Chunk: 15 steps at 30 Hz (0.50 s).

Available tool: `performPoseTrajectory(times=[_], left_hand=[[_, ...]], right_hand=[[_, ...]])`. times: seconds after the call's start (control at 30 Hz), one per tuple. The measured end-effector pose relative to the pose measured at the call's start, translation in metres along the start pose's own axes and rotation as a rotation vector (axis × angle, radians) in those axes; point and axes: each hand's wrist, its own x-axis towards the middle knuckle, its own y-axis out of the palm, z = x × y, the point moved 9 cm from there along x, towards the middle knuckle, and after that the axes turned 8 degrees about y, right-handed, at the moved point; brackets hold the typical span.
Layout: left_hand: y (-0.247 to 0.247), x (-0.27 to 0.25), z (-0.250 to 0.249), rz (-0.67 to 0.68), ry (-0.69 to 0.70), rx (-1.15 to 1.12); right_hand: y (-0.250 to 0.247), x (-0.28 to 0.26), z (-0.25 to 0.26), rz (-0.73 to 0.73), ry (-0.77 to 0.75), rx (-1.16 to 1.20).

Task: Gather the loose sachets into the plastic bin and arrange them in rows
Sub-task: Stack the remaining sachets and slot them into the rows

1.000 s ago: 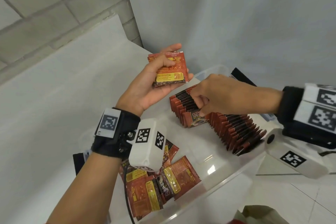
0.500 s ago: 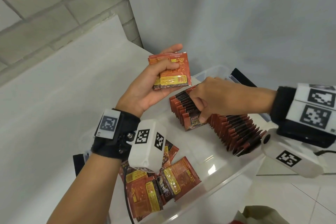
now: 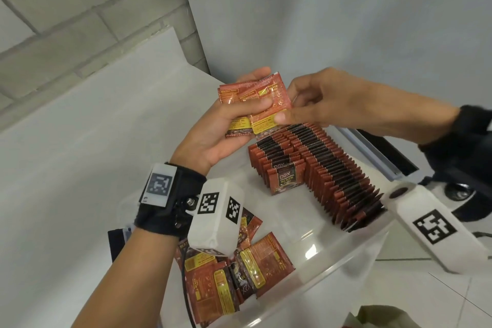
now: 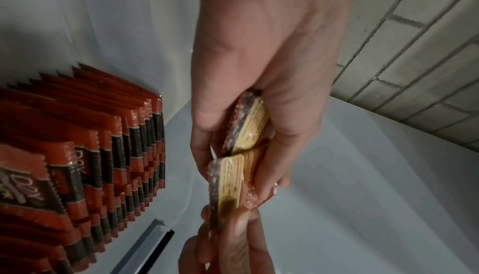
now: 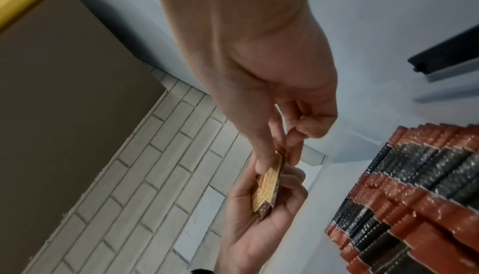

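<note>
— So where does the next sachet sit relative to the hands?

— Right between them, upper middle of the head frame. The left hand holds a small stack of sachets upright, thumb curled across the fronts. The right hand pinches the front sachet at its lower right corner, thumb over the yellow label.

— Which way do the rows lie from there?

— Below and to the right in that frame. Two rows of standing sachets run diagonally inside the plastic bin, long axis from upper left toward lower right. The shorter row ends just beneath the pinched sachet.

— So the right hand is nearer?

— I'd judge so; it should only need to draw the sachet down toward that row's front.

— Anything left loose?

— A loose pile lies flat at the bin's lower left, under the left wrist.
</note>
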Motion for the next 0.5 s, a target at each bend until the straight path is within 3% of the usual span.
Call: performPoseTrajectory(times=[0.2, 0.33, 0.5], left_hand=[[-0.003, -0.001, 0.002, -0.083, -0.06, 0.02], [-0.001, -0.001, 0.005, -0.048, -0.093, -0.025], [0.003, -0.001, 0.009, 0.001, -0.12, -0.044]], right_hand=[[-0.013, -0.007, 0.005, -0.074, -0.067, 0.189], [-0.025, -0.016, 0.02, -0.151, -0.217, 0.297], [-0.026, -0.024, 0.031, -0.222, -0.371, 0.197]])
